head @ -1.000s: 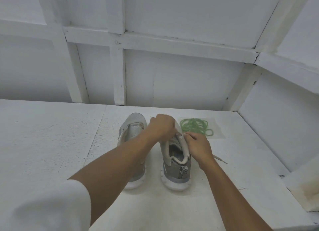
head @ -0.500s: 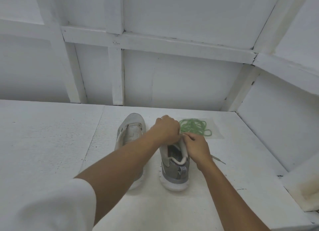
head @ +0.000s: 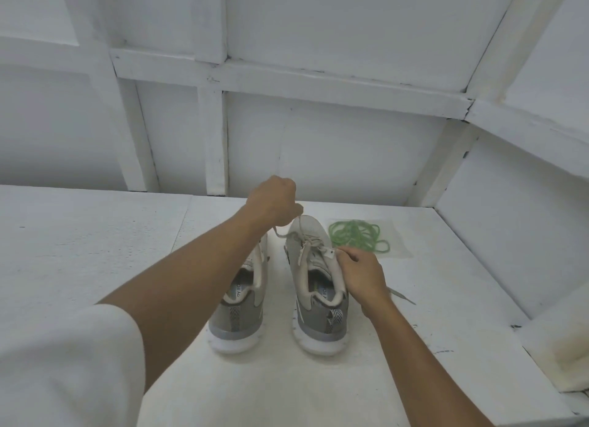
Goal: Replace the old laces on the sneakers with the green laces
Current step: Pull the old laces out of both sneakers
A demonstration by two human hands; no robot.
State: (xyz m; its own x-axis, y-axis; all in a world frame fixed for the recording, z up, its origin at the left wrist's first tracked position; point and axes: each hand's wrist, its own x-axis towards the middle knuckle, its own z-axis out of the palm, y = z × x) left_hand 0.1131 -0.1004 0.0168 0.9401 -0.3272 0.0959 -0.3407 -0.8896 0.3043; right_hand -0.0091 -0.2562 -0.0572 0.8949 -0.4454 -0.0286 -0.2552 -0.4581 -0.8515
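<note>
Two grey sneakers with white soles stand side by side, heels toward me: the left sneaker [head: 242, 302] and the right sneaker [head: 314, 286]. My left hand [head: 274, 203] is raised above the toes, pinching the old pale lace [head: 285, 233], which runs taut down to the right sneaker's eyelets. My right hand [head: 361, 275] grips the right side of that sneaker's upper by the eyelets. The green laces [head: 358, 235] lie coiled on the table just right of the shoes. Another end of the old lace [head: 401, 296] trails out behind my right wrist.
The sneakers stand on a white table [head: 95, 251] set against a white panelled wall [head: 318, 146]. A white side wall closes off the right. The green laces rest on a thin clear sheet [head: 398, 251].
My left hand has lifted up and away from the right sneaker, drawing the old lace out. My right hand stayed on the sneaker's side.
</note>
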